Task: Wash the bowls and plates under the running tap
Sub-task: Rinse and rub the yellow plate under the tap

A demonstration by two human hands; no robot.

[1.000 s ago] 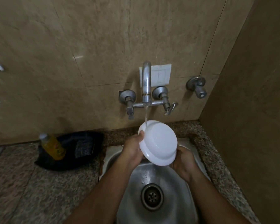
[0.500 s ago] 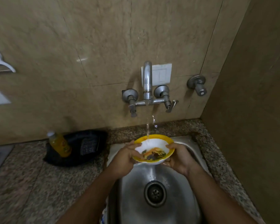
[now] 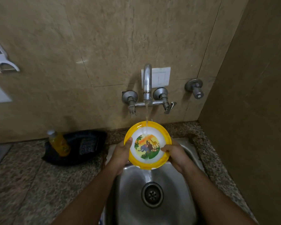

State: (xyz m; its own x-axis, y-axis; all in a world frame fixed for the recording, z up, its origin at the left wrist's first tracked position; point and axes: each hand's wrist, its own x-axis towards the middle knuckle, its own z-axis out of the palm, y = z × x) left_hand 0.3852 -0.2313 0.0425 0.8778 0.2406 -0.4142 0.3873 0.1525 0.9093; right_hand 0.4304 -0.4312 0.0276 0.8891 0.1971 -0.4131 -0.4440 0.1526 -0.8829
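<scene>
Bowl (image 3: 147, 145) tilts toward us over the sink (image 3: 172, 197), between our hands: left hand (image 3: 122, 153) and right hand (image 3: 174, 154) grasp opposite rims, tap (image 3: 147, 82) water striking its far inner wall.

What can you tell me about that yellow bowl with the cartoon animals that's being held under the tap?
The bowl is round and shallow, looks like plastic, with a broad yellow rim and a white inside carrying a cartoon picture of an elephant, a giraffe and trees. It is tilted with its inside toward the camera, held above the steel sink. The left hand grips its left edge, thumb on the rim; the right hand grips its right edge. The stream from the tap strikes the upper inside and water runs off the lower rim.
</scene>
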